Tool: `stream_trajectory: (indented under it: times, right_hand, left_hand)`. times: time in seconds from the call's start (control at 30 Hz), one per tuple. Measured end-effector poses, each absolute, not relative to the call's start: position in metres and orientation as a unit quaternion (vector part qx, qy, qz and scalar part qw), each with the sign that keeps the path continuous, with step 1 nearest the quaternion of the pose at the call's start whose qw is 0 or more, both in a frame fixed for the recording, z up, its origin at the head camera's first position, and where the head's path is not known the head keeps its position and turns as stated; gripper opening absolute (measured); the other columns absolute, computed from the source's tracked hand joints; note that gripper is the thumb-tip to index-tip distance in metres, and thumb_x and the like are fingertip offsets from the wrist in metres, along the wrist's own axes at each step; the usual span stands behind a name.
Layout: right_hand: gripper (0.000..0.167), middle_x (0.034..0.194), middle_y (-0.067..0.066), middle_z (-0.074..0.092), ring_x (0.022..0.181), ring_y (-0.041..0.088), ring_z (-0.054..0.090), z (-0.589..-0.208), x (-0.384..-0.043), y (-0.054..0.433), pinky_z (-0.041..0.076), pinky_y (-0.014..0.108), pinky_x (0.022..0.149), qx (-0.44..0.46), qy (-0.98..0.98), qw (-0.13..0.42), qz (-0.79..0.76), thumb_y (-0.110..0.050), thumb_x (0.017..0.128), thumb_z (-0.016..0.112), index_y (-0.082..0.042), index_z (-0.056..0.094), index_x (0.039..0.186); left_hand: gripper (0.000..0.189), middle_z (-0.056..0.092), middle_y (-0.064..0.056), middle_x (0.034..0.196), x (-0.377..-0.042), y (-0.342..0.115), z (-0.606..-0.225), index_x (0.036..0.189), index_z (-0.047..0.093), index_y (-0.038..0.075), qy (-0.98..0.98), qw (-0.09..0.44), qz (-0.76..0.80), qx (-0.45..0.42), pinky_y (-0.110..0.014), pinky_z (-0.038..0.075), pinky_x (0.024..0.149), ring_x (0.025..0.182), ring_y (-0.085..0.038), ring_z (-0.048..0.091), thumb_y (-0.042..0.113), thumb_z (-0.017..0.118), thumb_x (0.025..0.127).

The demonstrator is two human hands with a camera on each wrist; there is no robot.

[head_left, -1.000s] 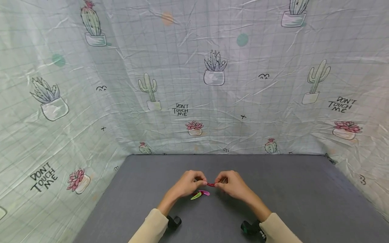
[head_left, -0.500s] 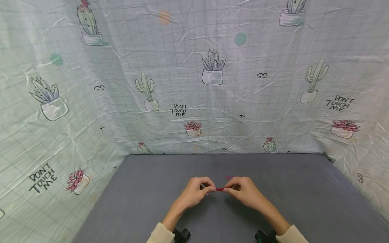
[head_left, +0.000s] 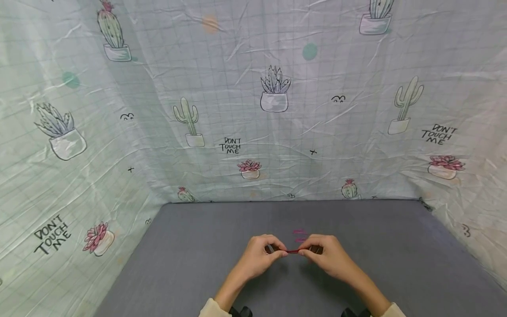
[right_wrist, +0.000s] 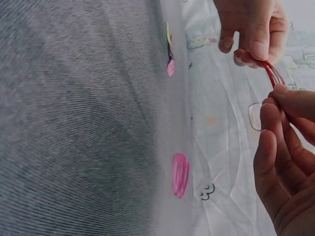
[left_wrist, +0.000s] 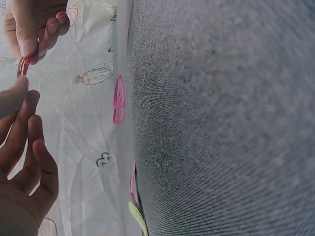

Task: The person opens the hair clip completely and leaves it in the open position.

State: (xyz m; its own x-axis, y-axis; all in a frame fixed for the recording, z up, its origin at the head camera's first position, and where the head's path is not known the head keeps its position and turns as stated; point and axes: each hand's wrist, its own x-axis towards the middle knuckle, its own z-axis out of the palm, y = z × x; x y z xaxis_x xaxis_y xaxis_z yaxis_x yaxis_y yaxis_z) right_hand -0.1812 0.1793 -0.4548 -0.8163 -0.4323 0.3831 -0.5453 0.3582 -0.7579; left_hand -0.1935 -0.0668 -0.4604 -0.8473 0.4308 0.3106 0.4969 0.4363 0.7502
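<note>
Between the two hands is a red snap hair clip, raised off the table. My left hand pinches one end of it between thumb and fingertips. At the opposite end, my right hand pinches it the same way. The wrist views show thin red strips of the hair clip bridging the gap between the fingertips. Its ends are covered by the fingers. Just beyond the right hand, pink hair clips lie on the table. A yellow-green hair clip shows in the left wrist view, with a pink one against it.
The dark grey table stretches out on both sides of the hands. A pale sheet printed with cacti hangs behind it and along both sides. Black wrist cameras sit at the cuffs.
Both hands have come nearer the body and to the right, carrying the red hair clip. The yellow-green clip is now hidden in the head view, while pink clips beyond the right hand have come into sight.
</note>
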Motion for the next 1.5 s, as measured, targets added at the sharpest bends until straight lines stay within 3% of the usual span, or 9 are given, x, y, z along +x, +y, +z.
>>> stream_trajectory:
  times: [0.2, 0.53, 0.83, 1.07, 1.5]
  right_hand:
    - [0.008, 0.082, 0.009, 0.072, 0.059, 0.018, 0.065, -0.463, -0.181, 0.181, 0.054, 0.027, 0.053, 0.313, -0.802, 0.079, 0.502, -0.017, 0.095, 0.074, -0.011, 0.079, 0.096]
    - [0.004, 0.08, -0.007, 0.07, 0.058, 0.001, 0.059, -0.472, -0.18, 0.178, 0.052, 0.025, 0.051, 0.32, -0.798, 0.118, 0.496, -0.012, 0.09, 0.079, -0.014, 0.08, 0.093]
    - [0.008, 0.078, -0.009, 0.069, 0.059, -0.002, 0.057, -0.472, -0.18, 0.178, 0.052, 0.024, 0.051, 0.33, -0.795, 0.149, 0.487, -0.009, 0.087, 0.081, -0.017, 0.08, 0.089]
    - [0.009, 0.078, -0.008, 0.07, 0.062, 0.0, 0.062, -0.472, -0.181, 0.175, 0.055, 0.027, 0.053, 0.347, -0.779, 0.174, 0.492, -0.006, 0.086, 0.082, -0.015, 0.08, 0.087]
    - [0.01, 0.077, -0.007, 0.07, 0.063, -0.002, 0.061, -0.471, -0.18, 0.17, 0.055, 0.021, 0.057, 0.346, -0.77, 0.212, 0.492, -0.003, 0.085, 0.082, -0.013, 0.079, 0.085]
  left_hand:
    - [0.007, 0.075, 0.006, 0.089, -0.193, -0.065, -0.462, 0.09, 0.08, 0.021, -0.848, 0.064, -0.444, -0.281, -0.021, 0.053, 0.071, 0.08, 0.003, 0.061, 0.027, 0.08, 0.091]
    - [0.006, 0.076, 0.005, 0.085, -0.192, -0.066, -0.466, 0.088, 0.08, 0.02, -0.834, 0.07, -0.471, -0.28, -0.024, 0.055, 0.069, 0.076, 0.003, 0.062, 0.026, 0.081, 0.09]
    - [0.005, 0.076, 0.003, 0.082, -0.19, -0.064, -0.468, 0.086, 0.081, 0.019, -0.822, 0.074, -0.495, -0.272, -0.026, 0.055, 0.069, 0.074, 0.001, 0.063, 0.024, 0.083, 0.088]
    - [0.005, 0.076, 0.002, 0.079, -0.187, -0.063, -0.465, 0.083, 0.081, 0.019, -0.811, 0.087, -0.513, -0.268, -0.035, 0.058, 0.069, 0.073, 0.0, 0.064, 0.018, 0.084, 0.086]
    - [0.007, 0.075, 0.0, 0.075, -0.188, -0.061, -0.473, 0.079, 0.081, 0.017, -0.782, 0.135, -0.543, -0.274, -0.023, 0.053, 0.065, 0.07, -0.015, 0.065, 0.015, 0.086, 0.084]
